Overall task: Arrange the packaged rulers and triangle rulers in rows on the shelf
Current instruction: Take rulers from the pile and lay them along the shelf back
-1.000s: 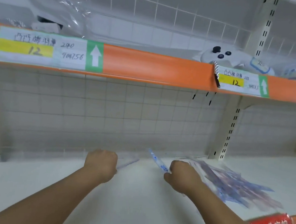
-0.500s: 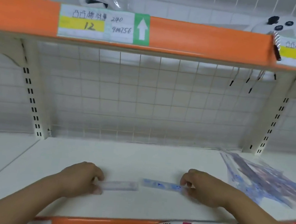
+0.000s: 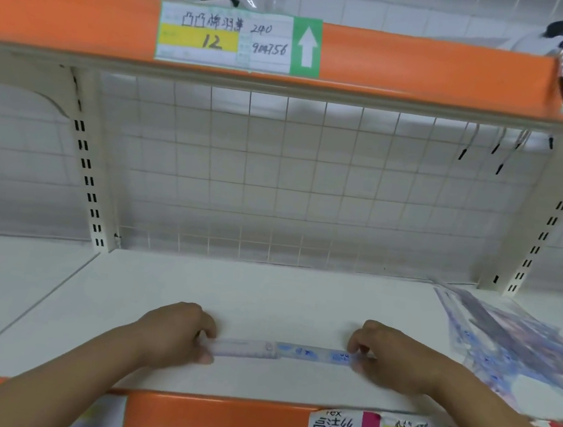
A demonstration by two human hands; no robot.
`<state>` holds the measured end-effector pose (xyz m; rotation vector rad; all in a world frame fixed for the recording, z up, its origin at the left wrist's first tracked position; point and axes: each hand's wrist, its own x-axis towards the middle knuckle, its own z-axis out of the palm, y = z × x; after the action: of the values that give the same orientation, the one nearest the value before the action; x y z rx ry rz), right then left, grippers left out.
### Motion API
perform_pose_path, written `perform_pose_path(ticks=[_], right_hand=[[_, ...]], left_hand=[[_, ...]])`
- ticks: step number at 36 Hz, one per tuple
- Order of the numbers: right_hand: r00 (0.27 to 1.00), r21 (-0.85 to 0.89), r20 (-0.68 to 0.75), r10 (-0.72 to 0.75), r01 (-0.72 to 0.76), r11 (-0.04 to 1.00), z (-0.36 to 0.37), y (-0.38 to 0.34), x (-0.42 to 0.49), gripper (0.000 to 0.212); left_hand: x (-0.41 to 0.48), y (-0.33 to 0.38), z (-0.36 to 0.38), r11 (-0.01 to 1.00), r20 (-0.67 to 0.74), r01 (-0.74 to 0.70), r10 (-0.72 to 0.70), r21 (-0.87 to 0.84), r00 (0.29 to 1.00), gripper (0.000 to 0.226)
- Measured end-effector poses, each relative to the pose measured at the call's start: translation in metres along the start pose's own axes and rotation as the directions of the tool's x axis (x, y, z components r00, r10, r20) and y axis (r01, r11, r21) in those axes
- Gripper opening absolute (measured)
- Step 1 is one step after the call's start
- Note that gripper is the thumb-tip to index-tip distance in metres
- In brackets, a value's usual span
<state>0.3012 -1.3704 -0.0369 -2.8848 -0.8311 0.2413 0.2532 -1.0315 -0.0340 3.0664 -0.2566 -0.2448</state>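
1. Head view is showing one packaged ruler (image 3: 282, 351) lying crosswise low in the middle of the frame, on the white shelf (image 3: 265, 294), near its front edge; the left hand (image 3: 172, 335) is pinching its clear end and the right hand (image 3: 387, 354) is pinching its blue-printed end, both closed on it.
2. The package is looking thin and slick, so if one hand is letting go before the other, the ruler is likely swinging out of line and spoiling the row's first position.
3. It is sitting close to the orange front lip (image 3: 219, 417); a push toward the person is risking it sliding off the shelf.
4. The loose heap of packages (image 3: 508, 338) at the right of the frame is lying fanned and overlapping; the right forearm is passing just beside it, so a careless reach back is risking dragging several packages out or scattering them.
5. Motion blur is hiding which pieces in that heap are triangle rulers, so I cannot tell.
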Motion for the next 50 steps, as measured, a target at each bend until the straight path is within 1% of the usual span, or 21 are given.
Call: perform_pose_path(ticks=[10, 13, 22, 31, 37, 41, 44, 50], right_hand=[[0.999, -0.025, 0.003, 0.034, -0.034, 0.999, 0.002, -0.006, -0.002, 0.019], [0.999, -0.028, 0.000, 0.049, -0.049, 0.998, 0.002, -0.007, -0.003, 0.015], [0.998, -0.021, 0.021, 0.067, -0.067, 0.998, 0.005, -0.007, -0.003, 0.019], [0.996, -0.006, 0.024, 0.082, -0.082, 0.997, 0.008, -0.006, -0.002, 0.025], [0.996, 0.014, 0.012, 0.091, -0.091, 0.996, 0.007, -0.006, -0.002, 0.026], [0.995, 0.023, 0.001, 0.102, -0.102, 0.994, 0.008, -0.007, 0.000, 0.021], [0.994, 0.027, 0.004, 0.106, -0.106, 0.994, 0.009, -0.008, 0.000, 0.008], [0.994, 0.017, 0.024, 0.108, -0.109, 0.994, 0.006, -0.010, 0.003, 0.007]], left_hand=[[-0.007, 0.002, 0.006, 0.999, -0.046, 0.039, -0.039, -0.013, 0.998, 0.040], [-0.011, 0.003, 0.006, 0.999, -0.047, 0.043, -0.044, -0.014, 0.998, 0.038], [-0.018, 0.004, 0.003, 0.997, -0.026, 0.070, -0.070, -0.019, 0.997, 0.039], [-0.016, 0.004, 0.003, 0.995, 0.000, 0.085, -0.085, -0.050, 0.996, 0.046], [-0.014, -0.007, 0.001, 0.992, 0.052, 0.123, -0.121, -0.031, 0.991, 0.057], [-0.015, -0.024, 0.003, 0.981, 0.073, 0.193, -0.191, -0.018, 0.979, 0.061], [-0.018, -0.034, 0.002, 0.971, 0.101, 0.240, -0.236, -0.021, 0.966, 0.068], [-0.022, -0.046, 0.003, 0.965, 0.127, 0.260, -0.253, -0.042, 0.959, 0.073]])
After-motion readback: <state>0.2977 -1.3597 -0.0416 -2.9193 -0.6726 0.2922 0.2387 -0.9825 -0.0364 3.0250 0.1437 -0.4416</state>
